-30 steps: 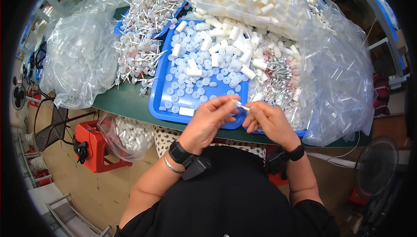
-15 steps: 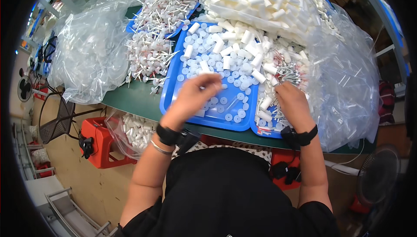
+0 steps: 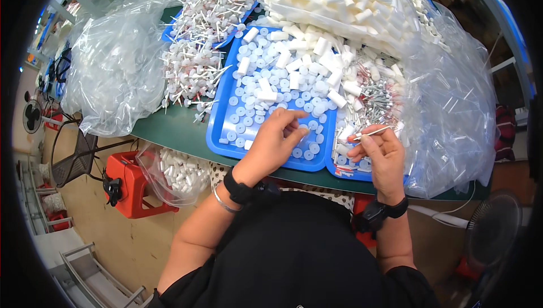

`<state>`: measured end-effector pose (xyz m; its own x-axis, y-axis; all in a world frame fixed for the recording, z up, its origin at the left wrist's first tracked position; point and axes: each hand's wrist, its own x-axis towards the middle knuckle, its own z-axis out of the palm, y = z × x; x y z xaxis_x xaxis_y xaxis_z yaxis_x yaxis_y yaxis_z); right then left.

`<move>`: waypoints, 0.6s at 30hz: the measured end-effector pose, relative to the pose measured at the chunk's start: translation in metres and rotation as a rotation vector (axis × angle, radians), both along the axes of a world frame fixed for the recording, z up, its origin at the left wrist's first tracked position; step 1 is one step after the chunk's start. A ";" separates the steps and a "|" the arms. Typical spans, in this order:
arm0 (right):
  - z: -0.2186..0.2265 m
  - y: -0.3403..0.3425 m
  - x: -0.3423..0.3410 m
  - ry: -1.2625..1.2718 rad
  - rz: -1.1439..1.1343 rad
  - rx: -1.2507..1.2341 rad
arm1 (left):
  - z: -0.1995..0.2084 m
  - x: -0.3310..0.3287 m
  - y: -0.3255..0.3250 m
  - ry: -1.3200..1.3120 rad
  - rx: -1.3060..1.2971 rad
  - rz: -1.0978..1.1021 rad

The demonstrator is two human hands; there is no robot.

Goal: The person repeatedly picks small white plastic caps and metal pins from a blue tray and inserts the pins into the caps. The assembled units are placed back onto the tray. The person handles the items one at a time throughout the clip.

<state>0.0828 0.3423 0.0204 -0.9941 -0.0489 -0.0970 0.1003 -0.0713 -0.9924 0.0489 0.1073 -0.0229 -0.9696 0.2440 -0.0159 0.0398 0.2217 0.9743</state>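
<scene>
My right hand [image 3: 384,158] is raised over the right-hand blue tray, its thumb and fingers closed on a thin metallic rod [image 3: 373,133] with a reddish end. Over the front of the middle blue tray [image 3: 222,145], my left hand [image 3: 275,139] hovers with thumb and forefinger curved and apart. Translucent round discs [image 3: 249,111] with centre holes lie beneath and around it. White foam-like cylinders [image 3: 294,81] are scattered among the discs. Metal rods [image 3: 376,94] with red parts lie heaped in the right tray, mixed with white cylinders.
Finished-looking pin pieces [image 3: 192,70] with discs pile up left of the middle tray. A large clear bag of white cylinders [image 3: 339,0] stands at the back. Crumpled plastic bags [image 3: 113,76] flank both sides. A red stool [image 3: 127,183] and fan [image 3: 493,223] stand below.
My right hand has lifted from the rod heap and come nearer, now showing a rod in its fingers. My left hand has moved right and nearer over the discs.
</scene>
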 end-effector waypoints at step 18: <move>-0.008 -0.021 0.010 0.123 0.017 0.173 | 0.002 0.026 0.022 -0.748 0.931 0.014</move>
